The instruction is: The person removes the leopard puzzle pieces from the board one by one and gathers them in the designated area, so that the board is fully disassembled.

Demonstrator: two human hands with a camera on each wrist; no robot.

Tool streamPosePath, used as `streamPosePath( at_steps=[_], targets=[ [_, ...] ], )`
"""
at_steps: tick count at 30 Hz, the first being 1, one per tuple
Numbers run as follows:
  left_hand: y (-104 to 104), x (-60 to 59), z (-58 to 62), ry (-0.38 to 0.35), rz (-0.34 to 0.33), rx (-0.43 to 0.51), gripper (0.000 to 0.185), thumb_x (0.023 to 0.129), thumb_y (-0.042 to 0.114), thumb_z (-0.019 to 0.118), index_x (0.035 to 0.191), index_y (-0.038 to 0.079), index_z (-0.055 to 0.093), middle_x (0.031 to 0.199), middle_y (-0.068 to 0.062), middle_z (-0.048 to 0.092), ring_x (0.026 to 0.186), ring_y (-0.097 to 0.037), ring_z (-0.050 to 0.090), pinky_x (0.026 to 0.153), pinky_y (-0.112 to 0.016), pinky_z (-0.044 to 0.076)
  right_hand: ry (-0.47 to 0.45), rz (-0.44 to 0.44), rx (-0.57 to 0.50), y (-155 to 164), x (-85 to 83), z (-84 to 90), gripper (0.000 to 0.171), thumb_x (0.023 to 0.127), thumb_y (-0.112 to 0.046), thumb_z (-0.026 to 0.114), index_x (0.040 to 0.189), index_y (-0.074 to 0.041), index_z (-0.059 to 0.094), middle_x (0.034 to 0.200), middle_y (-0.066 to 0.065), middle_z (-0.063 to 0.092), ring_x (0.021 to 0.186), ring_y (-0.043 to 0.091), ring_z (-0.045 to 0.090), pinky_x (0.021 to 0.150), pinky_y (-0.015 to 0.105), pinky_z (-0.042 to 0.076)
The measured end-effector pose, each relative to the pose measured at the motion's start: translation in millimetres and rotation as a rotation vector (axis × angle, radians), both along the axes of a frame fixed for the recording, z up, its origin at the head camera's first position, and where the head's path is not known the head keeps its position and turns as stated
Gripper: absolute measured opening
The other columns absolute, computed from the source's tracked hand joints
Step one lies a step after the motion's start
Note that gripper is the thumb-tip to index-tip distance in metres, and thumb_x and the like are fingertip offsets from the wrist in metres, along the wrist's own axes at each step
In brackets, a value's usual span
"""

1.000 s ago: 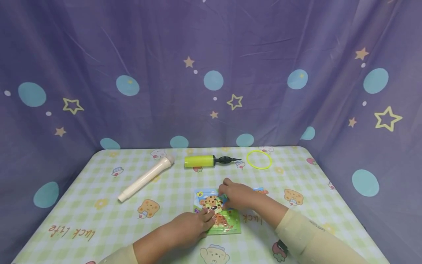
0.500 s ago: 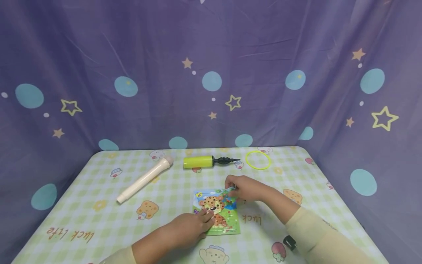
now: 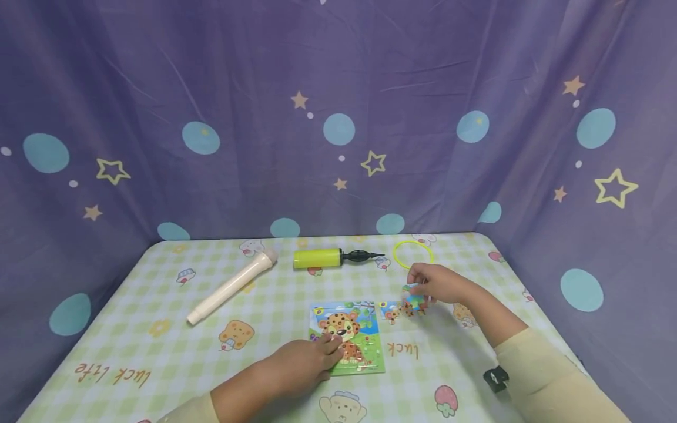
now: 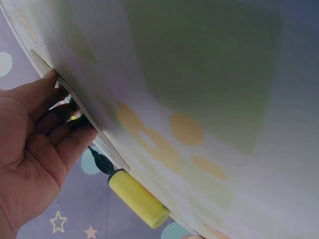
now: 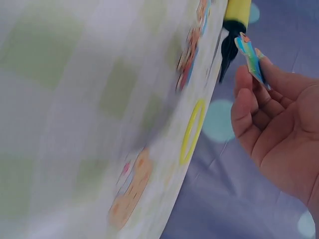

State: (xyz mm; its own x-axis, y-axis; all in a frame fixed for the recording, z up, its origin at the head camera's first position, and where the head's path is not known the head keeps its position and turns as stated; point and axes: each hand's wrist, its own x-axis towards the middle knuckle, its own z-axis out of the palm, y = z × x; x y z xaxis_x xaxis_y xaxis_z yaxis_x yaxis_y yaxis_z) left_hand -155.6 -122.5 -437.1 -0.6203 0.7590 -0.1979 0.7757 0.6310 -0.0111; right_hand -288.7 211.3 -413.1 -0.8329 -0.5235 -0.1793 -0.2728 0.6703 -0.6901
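Observation:
A cartoon-leopard jigsaw puzzle [image 3: 368,346] lies in its tray on the table. My left hand [image 3: 304,364] rests on its near left part, fingertips over the leopard's face and body. In the left wrist view, my left hand [image 4: 37,132] touches the thin tray edge [image 4: 82,104]. My right hand [image 3: 441,285] is raised to the right of the tray, pinching a colourful puzzle piece [image 3: 415,298] between thumb and fingers. The piece [image 5: 251,59] is tilted in the right wrist view. Below it, loose puzzle pieces [image 3: 390,311] lie beside the tray's upper right corner.
A yellow hand pump [image 3: 319,258] with a black nozzle lies at the back. Left of it is a cream microphone-shaped stick [image 3: 233,286]. A thin yellow ring [image 3: 394,262] lies behind the right hand. A purple curtain [image 3: 338,64] surrounds the checked tablecloth [image 3: 174,352].
My right hand has lifted away from the puzzle's upper right corner and moved right, carrying a piece. Loose pieces it covered now show. The left hand stays on the puzzle.

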Motion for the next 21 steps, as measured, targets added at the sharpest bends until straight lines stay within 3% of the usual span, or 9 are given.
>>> streamPosePath(
  at_steps=[8, 13, 21],
  targets=[
    [0, 0.2, 0.2, -0.018, 0.018, -0.008, 0.050, 0.094, 0.035, 0.051, 0.141, 0.020, 0.042, 0.146, -0.003, 0.036, 0.131, -0.023, 0.036, 0.089, -0.031, 0.048, -0.079, -0.006, 0.037, 40, -5.7, -11.4, 0.013, 0.090, -0.013, 0.061, 0.097, -0.004, 0.054, 0.075, 0.010, 0.054, 0.055, 0.028, 0.055, 0.055, 0.044, 0.051],
    [-1, -0.2, -0.1, -0.008, 0.016, -0.016, 0.050, 0.094, 0.036, 0.050, 0.141, 0.020, 0.042, 0.146, -0.003, 0.036, 0.131, -0.022, 0.036, 0.090, -0.031, 0.048, -0.148, -0.056, 0.057, 48, -7.1, -19.9, 0.014, 0.088, -0.009, 0.062, 0.096, -0.001, 0.055, 0.072, 0.012, 0.054, 0.050, 0.026, 0.055, 0.050, 0.043, 0.051],
    [0, 0.3, -0.1, -0.004, 0.005, 0.003, 0.050, 0.094, 0.034, 0.051, 0.141, 0.019, 0.042, 0.146, -0.003, 0.036, 0.131, -0.023, 0.037, 0.089, -0.031, 0.048, -0.100, -0.159, 0.162, 44, -9.4, -26.4, 0.011, 0.089, -0.011, 0.061, 0.097, -0.006, 0.057, 0.080, 0.011, 0.057, 0.055, 0.023, 0.056, 0.049, 0.036, 0.049]
  ],
)
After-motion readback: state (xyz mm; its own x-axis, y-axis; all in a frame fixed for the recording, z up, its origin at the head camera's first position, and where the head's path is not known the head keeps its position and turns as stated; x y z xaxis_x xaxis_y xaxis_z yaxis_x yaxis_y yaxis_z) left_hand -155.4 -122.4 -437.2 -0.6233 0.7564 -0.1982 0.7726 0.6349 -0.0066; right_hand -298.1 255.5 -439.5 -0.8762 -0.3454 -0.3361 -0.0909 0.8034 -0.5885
